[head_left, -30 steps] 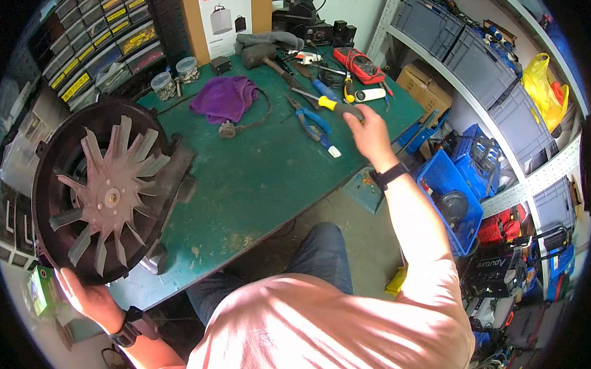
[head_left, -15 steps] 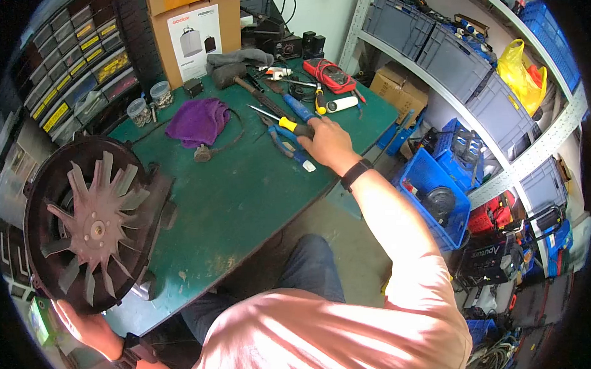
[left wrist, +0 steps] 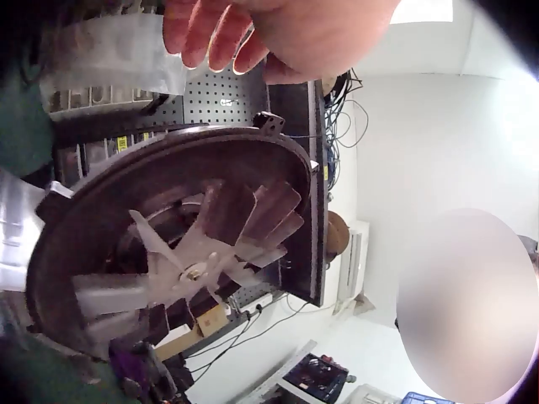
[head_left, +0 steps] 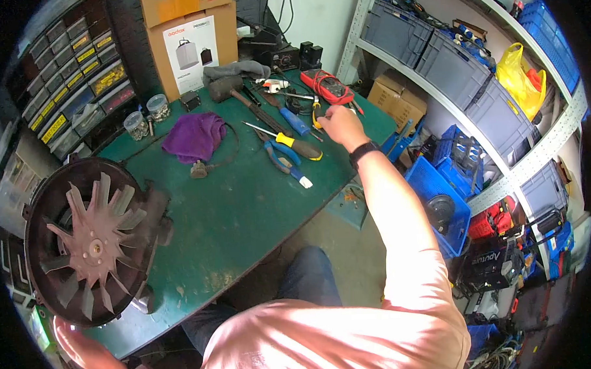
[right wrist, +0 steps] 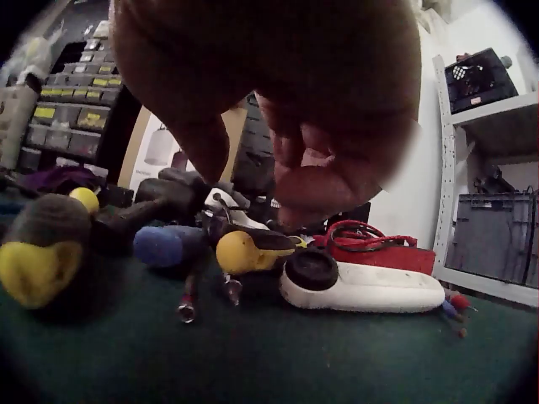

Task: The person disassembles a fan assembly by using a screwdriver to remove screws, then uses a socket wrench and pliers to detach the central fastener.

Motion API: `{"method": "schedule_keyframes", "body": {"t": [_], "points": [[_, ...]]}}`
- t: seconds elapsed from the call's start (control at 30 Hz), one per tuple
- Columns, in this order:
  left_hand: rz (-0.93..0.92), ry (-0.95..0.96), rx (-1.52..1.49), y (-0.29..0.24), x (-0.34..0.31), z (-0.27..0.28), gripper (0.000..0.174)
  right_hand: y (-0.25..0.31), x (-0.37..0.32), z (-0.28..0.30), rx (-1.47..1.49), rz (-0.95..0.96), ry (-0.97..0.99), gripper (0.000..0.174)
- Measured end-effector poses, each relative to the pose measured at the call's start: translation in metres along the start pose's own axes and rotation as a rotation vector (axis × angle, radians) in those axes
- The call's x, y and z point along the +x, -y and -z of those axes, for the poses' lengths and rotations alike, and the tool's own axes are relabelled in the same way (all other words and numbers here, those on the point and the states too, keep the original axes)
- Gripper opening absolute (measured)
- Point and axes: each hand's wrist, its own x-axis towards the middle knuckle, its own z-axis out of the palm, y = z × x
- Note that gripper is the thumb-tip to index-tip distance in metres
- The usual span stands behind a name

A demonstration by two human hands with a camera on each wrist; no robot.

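Note:
A dark round fan housing with a bladed fan [head_left: 96, 247] stands at the left. My left hand [head_left: 86, 351] is beside its lower edge, fingers extended; in the left wrist view a gap separates hand and housing. My right hand [head_left: 342, 127] reaches over the tools, thumb and bent fingers apart, right at a yellow-and-black handled tool [right wrist: 253, 251]. Under that hand a white device with a black round end [right wrist: 379, 288] lies on the bench. A yellow-and-black screwdriver [head_left: 297, 147] lies nearby, beside blue pliers [head_left: 283, 162] and a blue-handled tool [head_left: 294, 121].
On the green bench [head_left: 244, 212] are a purple cloth [head_left: 195, 137], a mallet [head_left: 226, 89], screw jars [head_left: 136, 126] and a red multimeter [head_left: 328, 86]. A cardboard box [head_left: 229, 44] and drawer cabinet [head_left: 77, 78] stand behind. Right of the bench are shelving and a blue crate [head_left: 453, 237].
The right hand has let go of the screwdriver, which now lies by the pliers, and moved right and farther back to the yellow-and-black tool. The left hand stays by the housing.

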Motion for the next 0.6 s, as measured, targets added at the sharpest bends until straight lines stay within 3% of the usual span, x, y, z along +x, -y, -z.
{"method": "schedule_keyframes", "body": {"t": [0.13, 0.2, 0.27, 0.37, 0.4, 0.53, 0.6], "points": [[0.058, -0.049, 0.001, -0.02, -0.023, -0.004, 0.033, 0.021, 0.029, -0.012, -0.174, -0.024, 0.018, 0.026], [-0.037, 0.0, 0.26, -0.035, -0.034, -0.001, 0.026, 0.009, 0.052, -0.033, -0.343, 0.045, 0.12, 0.025], [0.028, -0.067, 0.14, -0.055, -0.039, -0.009, 0.019, 0.019, 0.051, -0.03, -0.356, 0.092, 0.143, 0.026], [0.007, -0.052, 0.081, -0.053, -0.039, -0.002, 0.014, 0.027, 0.057, -0.039, -0.408, -0.042, 0.14, 0.026], [-0.016, -0.037, 0.071, -0.047, -0.04, 0.001, 0.014, 0.013, 0.069, -0.054, -0.507, -0.048, 0.256, 0.027], [-0.083, -0.028, 0.049, -0.048, -0.046, 0.002, 0.012, -0.009, 0.089, -0.071, -0.322, -0.144, 0.15, 0.031], [-0.078, -0.036, 0.052, -0.046, -0.048, 0.004, 0.012, -0.031, 0.11, -0.079, -0.305, -0.075, 0.166, 0.033]]}}
